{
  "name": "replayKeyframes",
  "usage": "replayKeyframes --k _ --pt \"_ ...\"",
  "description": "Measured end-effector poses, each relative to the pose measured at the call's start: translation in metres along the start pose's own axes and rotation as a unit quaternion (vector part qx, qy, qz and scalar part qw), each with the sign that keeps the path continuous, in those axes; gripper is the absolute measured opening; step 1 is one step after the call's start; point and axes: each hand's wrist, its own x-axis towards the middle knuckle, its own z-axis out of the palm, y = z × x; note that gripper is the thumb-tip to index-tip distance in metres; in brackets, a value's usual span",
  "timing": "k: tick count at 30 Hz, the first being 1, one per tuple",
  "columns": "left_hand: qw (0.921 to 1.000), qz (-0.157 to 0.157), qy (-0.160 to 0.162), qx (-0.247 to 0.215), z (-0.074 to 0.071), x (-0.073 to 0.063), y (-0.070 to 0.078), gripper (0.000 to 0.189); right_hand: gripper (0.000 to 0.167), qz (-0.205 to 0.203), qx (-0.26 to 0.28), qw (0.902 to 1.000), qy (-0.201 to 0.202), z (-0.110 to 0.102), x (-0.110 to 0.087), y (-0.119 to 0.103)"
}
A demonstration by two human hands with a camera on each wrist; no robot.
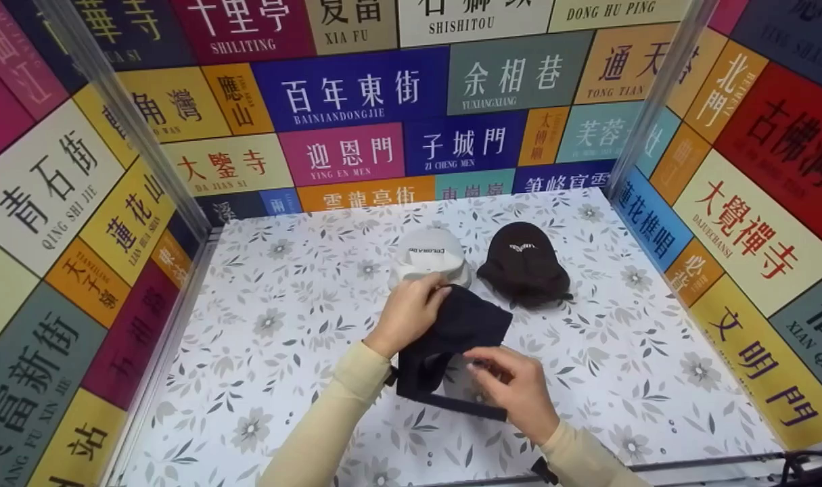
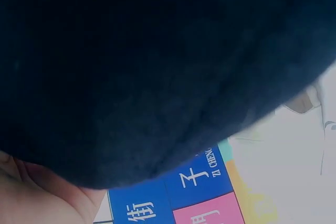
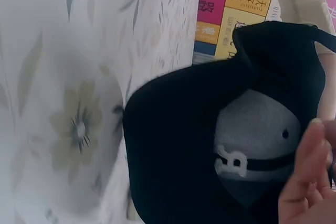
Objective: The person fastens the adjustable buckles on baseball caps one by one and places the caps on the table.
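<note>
A dark navy cap [image 1: 468, 314] is held over the patterned table, its strap [image 1: 444, 404] and opening turned towards me. My left hand [image 1: 411, 314] pinches its far edge near the white cap [image 1: 427, 247]. By the near right side of the navy cap is my right hand [image 1: 519, 389], with bent fingers and fingertips beside the opening; I cannot tell whether it grips the strap. In the right wrist view, a grey patch with a white letter [image 3: 231, 162] shows through the opening, partly behind the fingers [image 3: 307, 182]. Navy fabric [image 2: 157, 77] fills most of the left wrist view.
The white cap, lettered on its front, sits just beyond the left hand. To its right lies a dark brown cap [image 1: 522, 260] with white lettering. Sign-printed walls [image 1: 356, 88] stand behind and on both sides of the floral-patterned table [image 1: 262, 365].
</note>
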Motion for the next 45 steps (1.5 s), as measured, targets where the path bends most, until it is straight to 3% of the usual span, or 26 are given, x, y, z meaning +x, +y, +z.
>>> replayKeyframes --k 4,7,13,16,20,27,30,36,40,45 --pt "0.9999 0.012 0.001 0.008 0.000 -0.001 0.001 0.009 0.038 -0.097 -0.065 0.9918 0.053 -0.005 0.007 -0.008" --pt "0.9996 0.027 0.002 0.014 -0.001 -0.002 0.003 0.008 0.038 -0.145 -0.096 0.9813 0.082 -0.009 0.013 -0.013" --pt "0.9980 0.057 0.005 0.024 -0.002 -0.003 0.006 0.009 0.038 -0.205 -0.133 0.9642 0.103 -0.015 0.023 -0.020" --pt "0.9977 0.063 0.003 0.024 -0.003 -0.004 0.008 0.011 0.036 -0.215 -0.144 0.9606 0.102 -0.016 0.026 -0.020" --pt "0.9977 0.062 0.001 0.027 -0.005 -0.005 0.010 0.014 0.030 -0.191 -0.138 0.9678 0.089 -0.020 0.028 -0.020" --pt "0.9973 0.067 0.006 0.031 -0.009 -0.006 0.015 0.018 0.016 -0.075 -0.056 0.9935 0.065 -0.025 0.033 -0.045" --pt "0.9969 0.071 0.008 0.033 -0.012 -0.007 0.018 0.019 0.014 -0.033 -0.016 0.9973 0.064 -0.027 0.036 -0.053" --pt "0.9943 0.078 0.032 0.065 -0.019 -0.016 0.028 0.025 0.011 0.008 0.022 0.9975 0.066 -0.030 0.039 -0.053" --pt "0.9854 0.108 0.086 0.100 -0.025 -0.022 0.041 0.027 0.010 0.015 0.038 0.9965 0.073 -0.030 0.042 -0.049" --pt "0.9610 0.183 0.159 0.133 -0.034 -0.023 0.058 0.025 0.010 0.015 0.041 0.9962 0.076 -0.031 0.048 -0.046"
